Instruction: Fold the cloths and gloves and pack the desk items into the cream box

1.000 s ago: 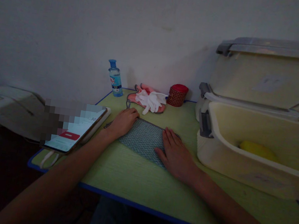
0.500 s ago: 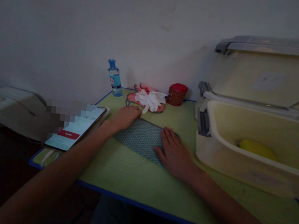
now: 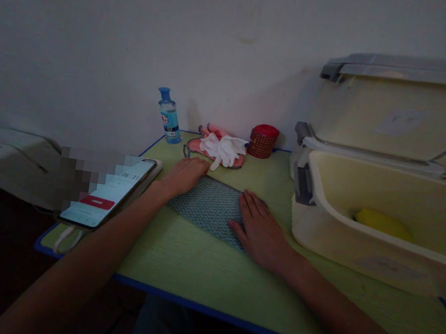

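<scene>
A grey-blue woven cloth (image 3: pixel 211 209) with a dark stitched edge lies spread flat on the green tabletop (image 3: pixel 192 268). At its far left corner rests my left hand (image 3: pixel 186 174), fingers extended and bent slightly down onto the fabric; the fingertips are partly hidden. My right hand (image 3: pixel 259 230) lies palm down over the cloth's right end, fingers stretched out and the thumb apart. Just beyond the cloth are white gloves (image 3: pixel 227 151) on top of a pink cloth with a dark edge (image 3: pixel 196 145).
A blue bottle (image 3: pixel 169 118) and a red woven round container (image 3: pixel 263 141) stand near the wall. To the left lies a lit phone (image 3: pixel 109 195). A cream storage bin (image 3: pixel 360 252) with its lid raised occupies the right, a yellow item (image 3: pixel 383 223) inside it.
The view has shifted very slightly, and the phone's timer reads one second more. Both hands and the cloth keep practically the same places.
</scene>
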The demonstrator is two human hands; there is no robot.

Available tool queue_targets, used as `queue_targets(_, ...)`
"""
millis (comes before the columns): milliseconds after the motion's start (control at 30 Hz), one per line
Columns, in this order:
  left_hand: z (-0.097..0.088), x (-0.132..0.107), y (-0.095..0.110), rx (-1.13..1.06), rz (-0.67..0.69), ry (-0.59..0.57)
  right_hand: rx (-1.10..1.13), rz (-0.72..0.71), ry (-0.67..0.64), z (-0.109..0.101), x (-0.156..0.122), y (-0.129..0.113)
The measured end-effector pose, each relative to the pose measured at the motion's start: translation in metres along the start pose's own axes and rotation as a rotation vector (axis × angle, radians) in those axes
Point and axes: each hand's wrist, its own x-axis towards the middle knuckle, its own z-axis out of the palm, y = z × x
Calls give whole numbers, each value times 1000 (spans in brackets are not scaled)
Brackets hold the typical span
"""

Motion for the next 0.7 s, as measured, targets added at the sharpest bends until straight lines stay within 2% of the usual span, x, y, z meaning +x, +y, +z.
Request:
queue_targets(200, 3, 2, 2, 25, -12, -2, -18, -5, -19, 0, 1, 0)
queue_targets(400, 3, -1, 15, 71, -66, 39, 2, 3, -15, 1, 0, 0)
queue_targets(567, 0, -13, 36, 34, -114, 101, 20, 34, -27, -1, -1, -1)
queue_targets(700, 6, -24, 59, -95, -37, 42, 10, 45, -46, -3, 0, -1)
